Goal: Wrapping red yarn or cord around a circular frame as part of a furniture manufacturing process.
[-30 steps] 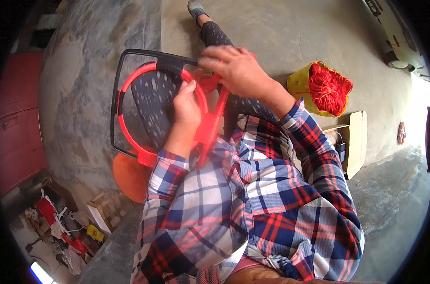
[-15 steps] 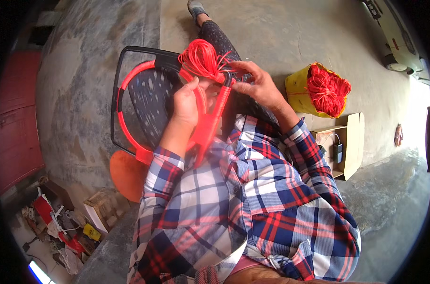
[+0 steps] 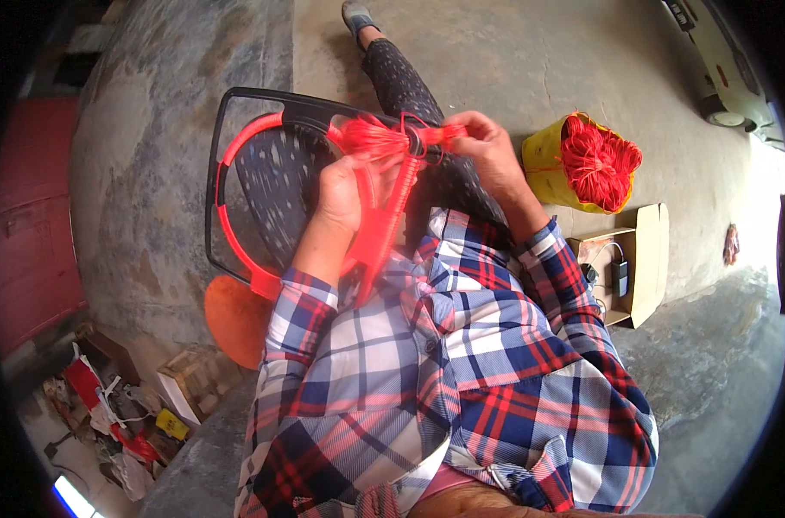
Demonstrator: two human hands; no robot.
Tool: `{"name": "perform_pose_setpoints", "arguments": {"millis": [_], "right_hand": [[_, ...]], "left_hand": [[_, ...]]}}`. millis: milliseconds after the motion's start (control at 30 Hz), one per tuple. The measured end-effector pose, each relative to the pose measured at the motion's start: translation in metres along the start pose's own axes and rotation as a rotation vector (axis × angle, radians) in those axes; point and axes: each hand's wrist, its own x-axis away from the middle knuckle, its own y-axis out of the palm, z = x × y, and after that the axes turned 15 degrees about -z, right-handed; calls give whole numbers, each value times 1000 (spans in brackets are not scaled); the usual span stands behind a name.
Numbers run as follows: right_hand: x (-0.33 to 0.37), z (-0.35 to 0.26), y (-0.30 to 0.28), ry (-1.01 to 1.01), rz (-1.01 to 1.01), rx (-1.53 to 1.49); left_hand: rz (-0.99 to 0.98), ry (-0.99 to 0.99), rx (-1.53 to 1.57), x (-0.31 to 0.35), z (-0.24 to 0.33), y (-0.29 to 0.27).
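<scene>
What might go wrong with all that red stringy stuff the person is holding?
The loose loops of the red strand bundle lie right against the black frame, so they might snag or tangle there. If the right hand pulls hard, a knot could tighten. And the frame sits over a dark trouser leg, so it might tip if the left hand loosens.

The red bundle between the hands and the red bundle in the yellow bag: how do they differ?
The held bundle looks slimmer; the bagged bundle is fuller. The held bundle stretches sideways toward the right hand; the bagged bundle sits heaped in the yellow bag. Both consist of red strands.
</scene>
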Motion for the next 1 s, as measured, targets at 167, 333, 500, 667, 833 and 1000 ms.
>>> {"name": "perform_pose_setpoints", "arguments": {"millis": [167,333,500,667,833,1000], "right_hand": [[35,-27,-44,-250,-62,-475],[100,-66,-118,-509,-28,-651],[108,-56,-131,-510,196,-834],[40,-30,-1,82,181,0],[29,-33,37,112,-71,-21],[50,-62,32,60,-105,-243]], "left_hand": [[243,-26,-69,0,-2,-9],[135,-207,-34,2,5,-5],[99,-264,-72,-1,8,12],[79,-265,-72,-2,2,5],[-25,-204,-82,-2,1,7],[48,-209,-31,-3,3,5]]}}
